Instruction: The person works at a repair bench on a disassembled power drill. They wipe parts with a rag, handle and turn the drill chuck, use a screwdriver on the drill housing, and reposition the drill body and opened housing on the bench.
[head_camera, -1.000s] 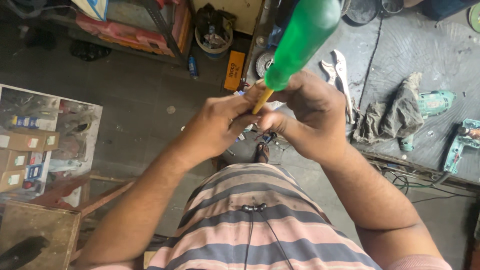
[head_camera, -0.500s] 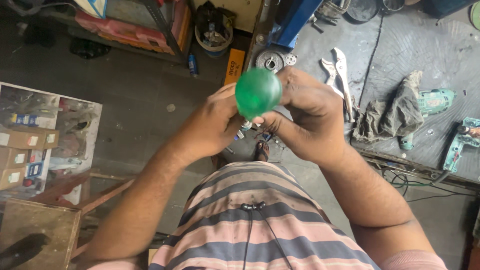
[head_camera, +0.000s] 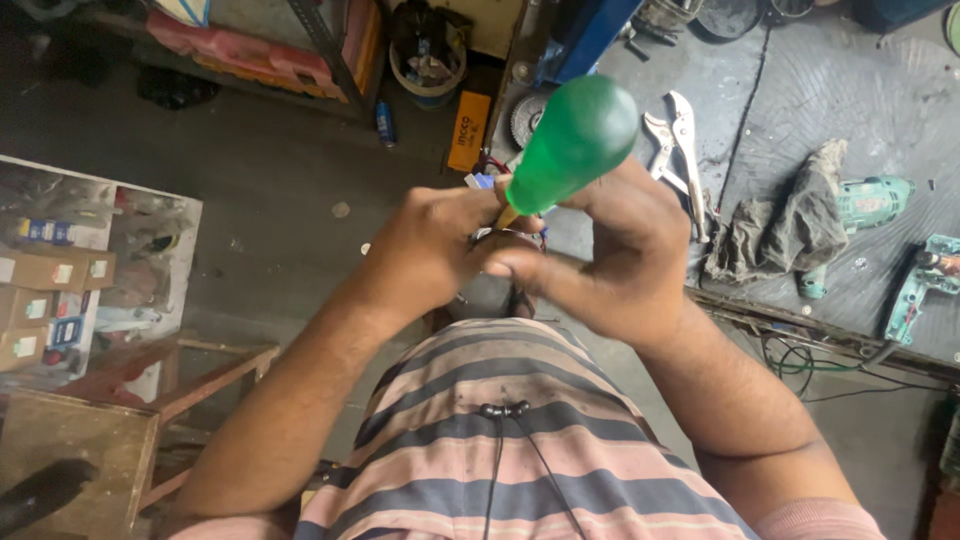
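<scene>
Shirt: striped knit cloth (head_camera: 500, 470), pink and grey bands, with a black cord hanging down the chest.
Right hand (head_camera: 610, 265): fingers curled shut around the neck of the green handle, thumb pressed across the front.
Left hand (head_camera: 440, 250): fingers bent in against a small part at the shaft; what it pinches is hidden.
Screwdriver (head_camera: 575, 140): held up before the chest between both hands, tilted to the right; smooth, glossy green plastic handle, bulb-shaped and rounded at the end, narrowing to a yellowish collar.
Locking pliers (head_camera: 672, 135): bare metal, jaws apart, lying on the dark ribbed mat.
Rag (head_camera: 790, 220): crumpled grey cloth, soft folds.
Drill (head_camera: 870, 200): teal plastic body, just beside the rag.
Bucket (head_camera: 430, 60): round, full of odd parts, far back.
</scene>
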